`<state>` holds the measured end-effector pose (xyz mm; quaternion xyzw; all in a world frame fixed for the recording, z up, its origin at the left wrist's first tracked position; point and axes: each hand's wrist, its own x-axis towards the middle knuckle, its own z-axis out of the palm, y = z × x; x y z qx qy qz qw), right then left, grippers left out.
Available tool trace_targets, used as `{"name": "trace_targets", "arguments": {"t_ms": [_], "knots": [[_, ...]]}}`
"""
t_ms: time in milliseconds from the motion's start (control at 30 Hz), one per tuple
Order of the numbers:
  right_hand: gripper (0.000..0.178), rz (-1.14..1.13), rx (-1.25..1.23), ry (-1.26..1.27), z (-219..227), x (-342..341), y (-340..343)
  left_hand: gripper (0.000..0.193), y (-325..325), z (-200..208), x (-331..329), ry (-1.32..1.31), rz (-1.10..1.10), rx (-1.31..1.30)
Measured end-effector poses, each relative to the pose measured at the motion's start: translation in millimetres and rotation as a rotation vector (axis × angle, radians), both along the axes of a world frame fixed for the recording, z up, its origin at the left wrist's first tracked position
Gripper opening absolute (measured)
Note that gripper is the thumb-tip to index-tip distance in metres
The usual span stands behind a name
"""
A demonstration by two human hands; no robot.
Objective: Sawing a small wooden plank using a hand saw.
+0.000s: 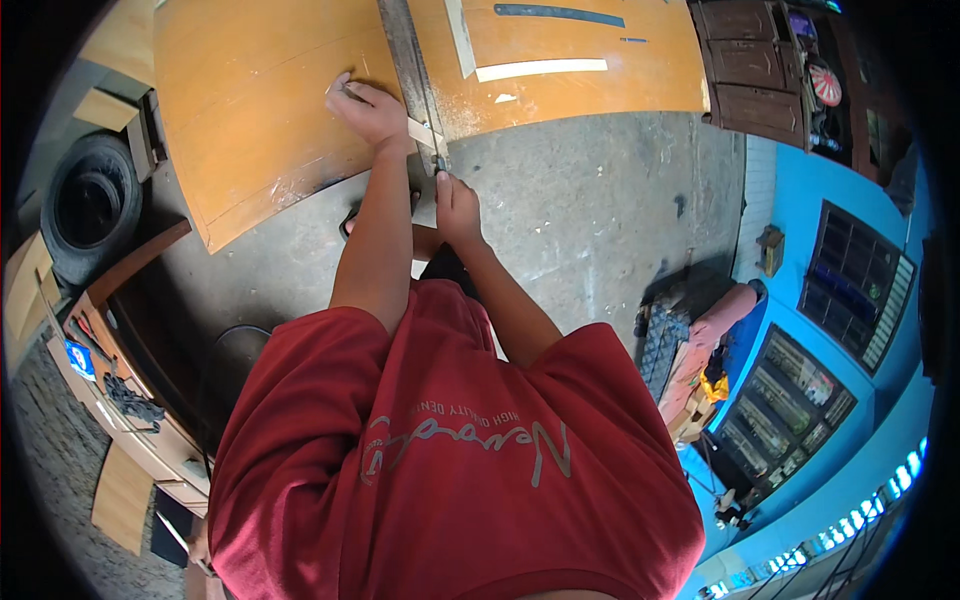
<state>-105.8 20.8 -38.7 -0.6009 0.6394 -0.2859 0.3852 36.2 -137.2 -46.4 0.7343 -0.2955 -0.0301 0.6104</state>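
My left hand (pixel 370 112) rests on the orange-brown board (pixel 270 120), fingers curled; a small dark tip shows at them, too little to name. Close to its wrist a short pale wood strip (pixel 427 134) lies across a long dark, worn bar (pixel 402 45). That bar runs from the far edge of the view to the board's near edge. My right hand (pixel 460 212) is closed just off that edge, thumb pointing away from me. A small dark end (pixel 440 163) sticks out beyond the thumb; the rest of what it grips is hidden.
On the board's right lie a blue-grey flat strip (pixel 560 14), white strips (pixel 540 70) and a thin blue stick (pixel 633 40). Tyres (pixel 92 195) stand left, above a cabinet (pixel 150 420) with tools. Dark drawers (pixel 750 60) are far right. Concrete floor (pixel 590 200) lies between.
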Motion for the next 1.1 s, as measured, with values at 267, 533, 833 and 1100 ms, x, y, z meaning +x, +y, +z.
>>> {"name": "trace_targets", "arguments": {"t_ms": [267, 533, 833, 1100], "knots": [[0.041, 0.054, 0.057, 0.067, -2, -37, 118, 0.024, 3, -1, 2, 0.088, 0.0, 0.012], [0.042, -0.032, 0.031, -0.048, -4, -3, 26, 0.022, 0, 0, -1, 0.047, 0.007, -0.006], [0.043, 0.017, -0.06, 0.147, -12, -27, 60, 0.021, 2, 6, -4, 0.105, 0.008, -0.005], [0.042, 0.002, 0.073, 0.001, 2, -30, 77, 0.021, 4, -3, 2, 0.071, 0.023, -0.04]]}}
